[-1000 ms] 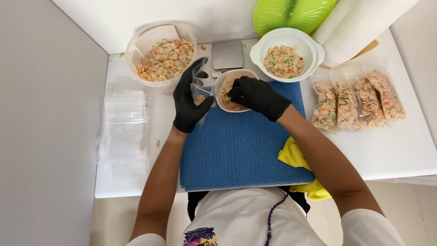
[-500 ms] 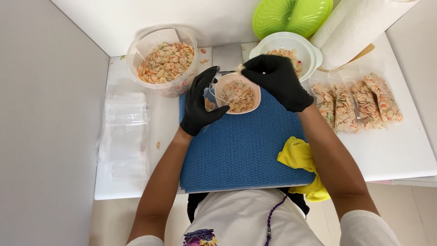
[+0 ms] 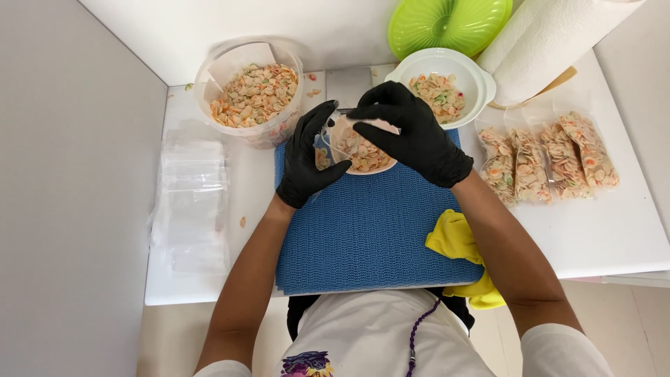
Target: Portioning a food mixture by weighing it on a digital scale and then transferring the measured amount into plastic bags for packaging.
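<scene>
Small bowl (image 3: 364,155) of pale snack pieces sits between both gloved hands, at the far edge of the blue mat (image 3: 370,230). Left hand (image 3: 307,159) grips its left rim, apparently with a small clear bag against it. Right hand (image 3: 413,134) arches over the top right, fingers spread, touching the rim; firm grasp or not, can't tell. White bowl (image 3: 478,78) just beyond right hand; clear tub (image 3: 279,129) beyond left.
</scene>
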